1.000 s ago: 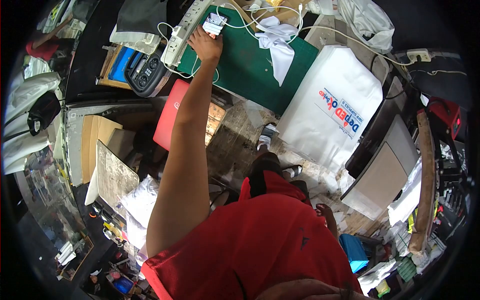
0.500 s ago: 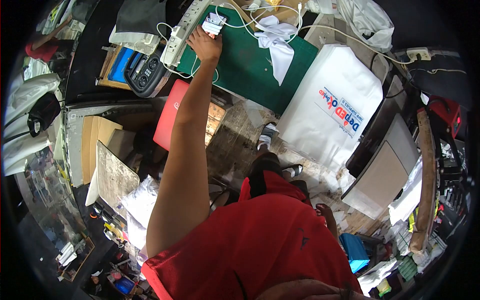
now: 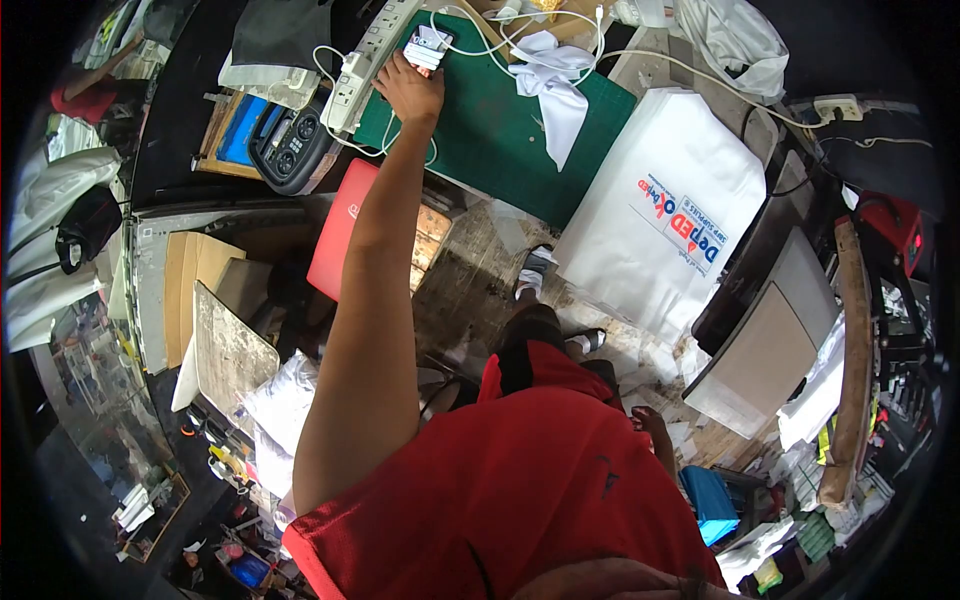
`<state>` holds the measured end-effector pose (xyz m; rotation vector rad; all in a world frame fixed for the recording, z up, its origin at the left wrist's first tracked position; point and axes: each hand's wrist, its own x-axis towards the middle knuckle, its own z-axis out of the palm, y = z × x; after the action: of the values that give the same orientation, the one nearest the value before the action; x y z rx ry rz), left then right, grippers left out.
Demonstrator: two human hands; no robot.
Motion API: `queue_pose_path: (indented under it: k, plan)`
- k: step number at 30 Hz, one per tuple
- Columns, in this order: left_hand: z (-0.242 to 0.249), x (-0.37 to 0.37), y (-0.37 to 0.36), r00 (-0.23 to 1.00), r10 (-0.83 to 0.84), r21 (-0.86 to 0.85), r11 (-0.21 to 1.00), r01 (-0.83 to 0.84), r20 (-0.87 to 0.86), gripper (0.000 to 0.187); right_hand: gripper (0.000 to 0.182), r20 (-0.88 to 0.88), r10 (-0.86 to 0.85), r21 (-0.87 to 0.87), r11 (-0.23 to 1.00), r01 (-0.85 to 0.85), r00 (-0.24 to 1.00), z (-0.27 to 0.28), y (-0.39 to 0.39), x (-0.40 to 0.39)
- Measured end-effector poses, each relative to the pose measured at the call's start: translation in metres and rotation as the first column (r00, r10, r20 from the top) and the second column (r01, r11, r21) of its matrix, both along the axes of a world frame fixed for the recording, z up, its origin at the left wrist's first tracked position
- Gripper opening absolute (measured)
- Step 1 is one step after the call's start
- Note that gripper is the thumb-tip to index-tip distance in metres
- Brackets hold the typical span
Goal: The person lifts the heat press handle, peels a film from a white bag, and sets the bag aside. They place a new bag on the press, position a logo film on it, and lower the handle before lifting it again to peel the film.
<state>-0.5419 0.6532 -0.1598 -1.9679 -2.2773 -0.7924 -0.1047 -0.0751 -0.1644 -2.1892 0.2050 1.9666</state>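
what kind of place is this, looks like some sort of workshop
Probably a small print or craft workshop: a green cutting mat, a stack of printed white bags, and what looks like a heat press.

A green mat (image 3: 500, 130), a white cloth (image 3: 555, 85), a red shirt (image 3: 510, 490), and white bags (image 3: 665, 210) printed red and blue.

The left hand (image 3: 410, 92) reaches out to a phone (image 3: 430, 48) on the green mat (image 3: 500, 140), beside a power strip (image 3: 365, 65). The right hand (image 3: 648, 425) hangs by the red shirt (image 3: 520, 490).
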Motion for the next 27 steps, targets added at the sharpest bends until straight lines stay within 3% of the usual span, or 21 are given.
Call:
queue_pose_path:
  k: [27]
  plan:
    - [-0.005,-0.002,0.003,0.999,-0.014,0.043,0.999,0.016,-0.041,0.086,0.038,0.008,0.035,-0.002,0.999,-0.034,0.999,-0.006,-0.006,0.006]
